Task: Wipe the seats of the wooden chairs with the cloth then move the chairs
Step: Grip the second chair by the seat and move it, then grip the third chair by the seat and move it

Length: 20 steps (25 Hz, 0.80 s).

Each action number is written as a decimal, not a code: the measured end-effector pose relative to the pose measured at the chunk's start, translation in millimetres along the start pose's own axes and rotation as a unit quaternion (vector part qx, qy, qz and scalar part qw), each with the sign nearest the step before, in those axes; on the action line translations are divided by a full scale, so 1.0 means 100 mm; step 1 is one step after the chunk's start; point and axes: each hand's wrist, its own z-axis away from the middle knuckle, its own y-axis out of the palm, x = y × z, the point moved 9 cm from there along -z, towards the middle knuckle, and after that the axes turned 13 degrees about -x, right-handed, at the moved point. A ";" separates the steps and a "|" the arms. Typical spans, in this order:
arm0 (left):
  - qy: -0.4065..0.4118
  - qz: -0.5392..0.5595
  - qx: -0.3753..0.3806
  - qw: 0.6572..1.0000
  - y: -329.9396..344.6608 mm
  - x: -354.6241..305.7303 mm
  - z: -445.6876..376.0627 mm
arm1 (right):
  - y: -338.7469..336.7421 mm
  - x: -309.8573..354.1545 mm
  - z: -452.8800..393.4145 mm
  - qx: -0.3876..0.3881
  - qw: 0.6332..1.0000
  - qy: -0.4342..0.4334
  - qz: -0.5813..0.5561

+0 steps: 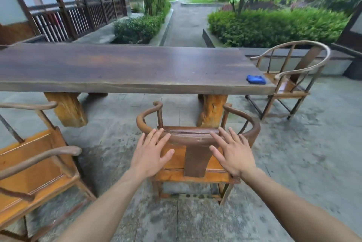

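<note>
A wooden round-backed chair (195, 138) stands right in front of me, its back toward me, facing the long table. My left hand (151, 153) hovers open over the left part of its curved back rail, fingers spread. My right hand (231, 153) is open the same way at the right part of the rail. Neither hand grips anything. A blue cloth (256, 79) lies crumpled on the table's right end. A second chair (37, 165) stands at my left. A third chair (290, 77) sits at the table's right end.
The long dark wooden table (127, 67) on thick log legs spans the view ahead. Damp stone paving (293, 153) lies all around. Beyond the table are hedges, a path and a building with a wooden railing at the left.
</note>
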 end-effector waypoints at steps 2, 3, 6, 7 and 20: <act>-0.002 -0.001 -0.018 1.000 -0.17 -0.01 -0.01 | -0.16 0.00 -0.01 -0.013 1.000 -0.011 0.001; -0.006 -0.001 -0.030 1.000 -0.25 0.01 -0.02 | -0.24 0.02 -0.03 -0.020 1.000 -0.016 0.001; -0.024 -0.024 -0.039 0.999 -0.48 0.18 0.07 | -0.36 0.23 -0.12 -0.021 0.999 -0.041 -0.013; -0.035 -0.032 -0.042 0.998 -0.56 0.28 0.13 | -0.37 0.37 -0.17 -0.022 0.998 -0.056 -0.018; -0.346 -0.203 -0.126 0.907 -2.45 2.36 2.83 | -0.46 3.95 -0.19 -0.036 0.918 -0.354 -0.174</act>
